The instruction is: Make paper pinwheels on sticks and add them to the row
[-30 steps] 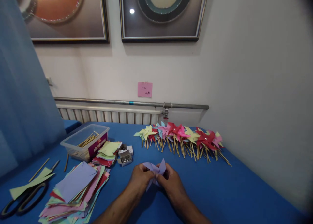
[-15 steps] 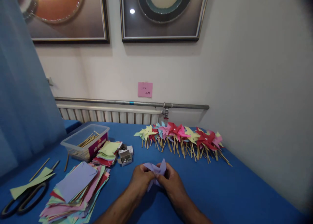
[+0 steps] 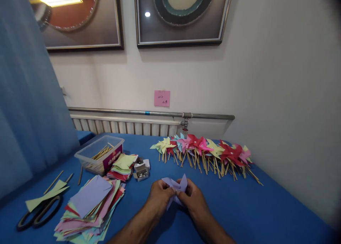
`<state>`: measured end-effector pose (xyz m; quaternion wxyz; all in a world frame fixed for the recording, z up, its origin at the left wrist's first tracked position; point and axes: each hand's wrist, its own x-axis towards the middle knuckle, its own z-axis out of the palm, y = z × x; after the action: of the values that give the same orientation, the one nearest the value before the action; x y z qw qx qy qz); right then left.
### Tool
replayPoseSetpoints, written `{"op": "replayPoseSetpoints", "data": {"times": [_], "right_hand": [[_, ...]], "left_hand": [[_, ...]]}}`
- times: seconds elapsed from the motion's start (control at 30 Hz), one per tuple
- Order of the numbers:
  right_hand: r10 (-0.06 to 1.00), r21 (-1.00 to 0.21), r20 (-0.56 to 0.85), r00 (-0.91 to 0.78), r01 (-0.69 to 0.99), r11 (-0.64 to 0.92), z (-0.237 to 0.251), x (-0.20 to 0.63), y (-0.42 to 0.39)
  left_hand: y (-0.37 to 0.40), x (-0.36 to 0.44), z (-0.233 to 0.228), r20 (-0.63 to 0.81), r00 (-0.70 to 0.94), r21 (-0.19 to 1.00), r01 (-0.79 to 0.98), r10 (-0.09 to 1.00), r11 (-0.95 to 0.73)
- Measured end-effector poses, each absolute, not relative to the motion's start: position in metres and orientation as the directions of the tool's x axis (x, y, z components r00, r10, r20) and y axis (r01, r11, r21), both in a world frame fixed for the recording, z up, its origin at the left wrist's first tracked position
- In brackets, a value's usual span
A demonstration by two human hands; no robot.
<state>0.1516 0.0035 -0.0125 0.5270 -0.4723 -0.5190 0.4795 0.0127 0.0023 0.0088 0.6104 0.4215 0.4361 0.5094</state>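
Note:
Both hands meet over the blue table (image 3: 266, 212) and pinch a folded lavender paper pinwheel (image 3: 176, 185). My left hand (image 3: 159, 198) grips its left side, fingers curled in at the centre. My right hand (image 3: 194, 198) holds the right side, thumb pressed toward the middle. The paper's points stick up above my fingers. A small open box of metal pins (image 3: 141, 171) lies just beyond my left hand.
A row of finished coloured pinwheels on sticks (image 3: 205, 153) lies at the back near the wall. A pile of coloured paper squares (image 3: 90, 205), a smaller stack (image 3: 123, 165), a clear tub of sticks (image 3: 99, 154) and black scissors (image 3: 38, 213) are at the left.
My hands keep the same grip on the lavender pinwheel. The view has shifted slightly, so everything sits a little further right and lower.

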Motion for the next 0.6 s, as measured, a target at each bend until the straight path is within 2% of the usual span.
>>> {"op": "replayPoseSetpoints", "data": {"times": [0.17, 0.33, 0.6], "right_hand": [[0.994, -0.995, 0.09, -0.063, -0.054, 0.087, -0.0172, 0.1542, 0.0068], [0.994, -0.99, 0.106, -0.028, -0.096, 0.103, -0.0189, 0.1498, 0.0063], [0.994, -0.99, 0.087, -0.062, -0.116, 0.08, -0.0167, 0.1489, 0.0038]], "left_hand": [[0.0009, 0.014, 0.0142, -0.118, 0.088, 0.94, -0.312, 0.989, 0.14], [0.0, 0.0143, 0.0145, -0.16, 0.059, 0.942, -0.288, 0.985, 0.17], [0.0001, 0.0134, 0.0116, -0.087, 0.082, 0.961, -0.257, 0.993, 0.106]]}}
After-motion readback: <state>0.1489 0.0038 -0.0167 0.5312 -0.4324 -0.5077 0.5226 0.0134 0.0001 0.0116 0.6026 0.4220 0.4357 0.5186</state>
